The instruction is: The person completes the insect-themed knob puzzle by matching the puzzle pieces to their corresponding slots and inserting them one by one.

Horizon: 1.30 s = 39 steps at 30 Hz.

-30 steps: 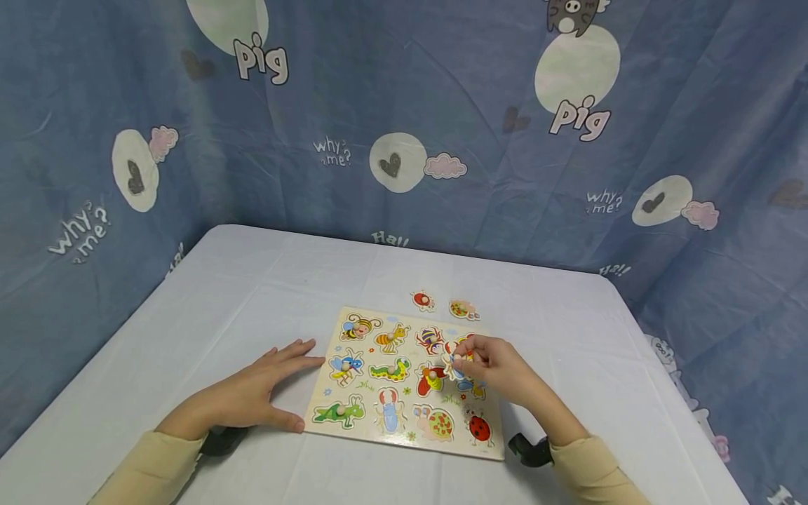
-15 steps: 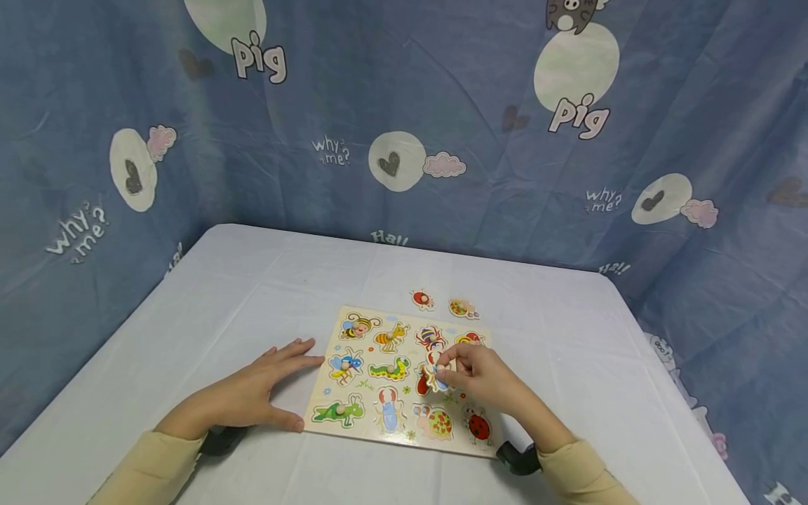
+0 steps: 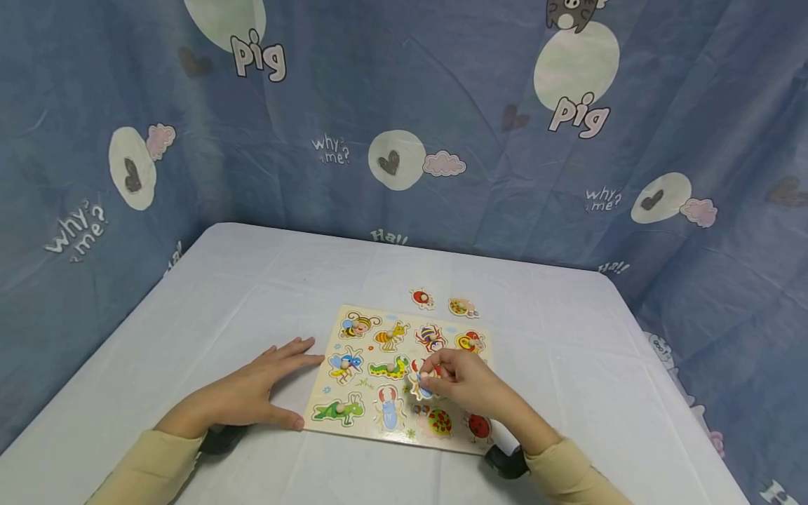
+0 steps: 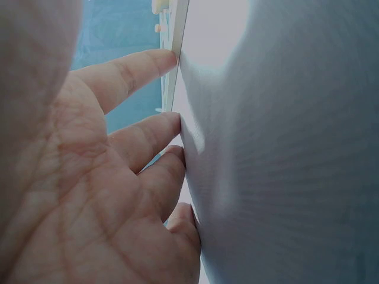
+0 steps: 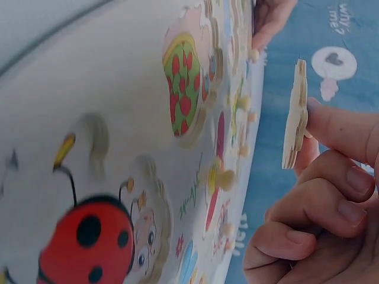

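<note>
A wooden knob puzzle board [image 3: 362, 426] printed with insects lies on the white table. My right hand [image 3: 470, 382] pinches a blue stag beetle puzzle piece [image 3: 419, 384] with red pincers, above the board's middle. In the right wrist view that piece [image 5: 295, 118] shows edge-on, lifted off the board. My left hand [image 3: 252, 389] rests with spread fingers at the board's left edge. The left wrist view shows a straight fingertip against that edge [image 4: 176, 65]. Bare recesses show a stag beetle picture [image 3: 389, 409], a snail picture [image 3: 440, 423] and a ladybug picture [image 3: 480, 426].
Beyond the board's far edge lie a loose ladybug piece [image 3: 421, 299] and a loose snail piece [image 3: 463, 307]. Several knobbed pieces, such as the caterpillar [image 3: 389, 367] and the bee [image 3: 358, 325], sit in the board. A blue printed curtain [image 3: 492, 203] hangs behind the table.
My right hand has moved left and slightly nearer with the stag beetle piece, from the board's right side to its middle. My left hand stays in place.
</note>
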### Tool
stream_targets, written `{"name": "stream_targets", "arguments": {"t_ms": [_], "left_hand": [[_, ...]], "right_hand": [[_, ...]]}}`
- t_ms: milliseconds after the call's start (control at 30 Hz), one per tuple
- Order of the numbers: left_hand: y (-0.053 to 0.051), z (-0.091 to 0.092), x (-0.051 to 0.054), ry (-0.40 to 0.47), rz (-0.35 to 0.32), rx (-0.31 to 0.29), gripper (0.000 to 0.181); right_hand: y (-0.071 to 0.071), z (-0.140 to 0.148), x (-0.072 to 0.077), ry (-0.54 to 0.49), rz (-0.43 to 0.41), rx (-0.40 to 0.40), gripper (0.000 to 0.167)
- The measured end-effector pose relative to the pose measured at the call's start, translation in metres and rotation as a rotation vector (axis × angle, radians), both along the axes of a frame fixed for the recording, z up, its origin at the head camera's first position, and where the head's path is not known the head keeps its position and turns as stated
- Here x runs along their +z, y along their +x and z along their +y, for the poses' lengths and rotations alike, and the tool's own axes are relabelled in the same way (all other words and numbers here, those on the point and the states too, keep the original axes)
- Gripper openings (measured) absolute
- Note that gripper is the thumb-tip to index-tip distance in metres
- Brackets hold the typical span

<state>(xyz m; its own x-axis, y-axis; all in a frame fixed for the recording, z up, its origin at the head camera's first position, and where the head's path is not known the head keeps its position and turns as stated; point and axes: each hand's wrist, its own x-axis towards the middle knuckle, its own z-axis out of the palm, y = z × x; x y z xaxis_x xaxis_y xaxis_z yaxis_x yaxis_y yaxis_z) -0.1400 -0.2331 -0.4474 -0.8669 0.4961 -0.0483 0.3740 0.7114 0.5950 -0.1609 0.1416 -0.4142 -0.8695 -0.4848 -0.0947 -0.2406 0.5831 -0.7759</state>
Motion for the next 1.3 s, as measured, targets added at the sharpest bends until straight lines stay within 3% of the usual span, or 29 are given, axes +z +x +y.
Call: {"name": "stream_targets", "arguments": {"t_ms": [600, 1300], "left_hand": [[-0.001, 0.001, -0.001, -0.015, -0.002, 0.009, 0.102], [-0.002, 0.001, -0.003, -0.014, -0.014, 0.008, 0.102]], "right_hand": [[0.007, -0.026, -0.017, 0.04, -0.014, 0.097, 0.008], [0.014, -0.045, -0.022, 0.12, -0.013, 0.091, 0.009]]}}
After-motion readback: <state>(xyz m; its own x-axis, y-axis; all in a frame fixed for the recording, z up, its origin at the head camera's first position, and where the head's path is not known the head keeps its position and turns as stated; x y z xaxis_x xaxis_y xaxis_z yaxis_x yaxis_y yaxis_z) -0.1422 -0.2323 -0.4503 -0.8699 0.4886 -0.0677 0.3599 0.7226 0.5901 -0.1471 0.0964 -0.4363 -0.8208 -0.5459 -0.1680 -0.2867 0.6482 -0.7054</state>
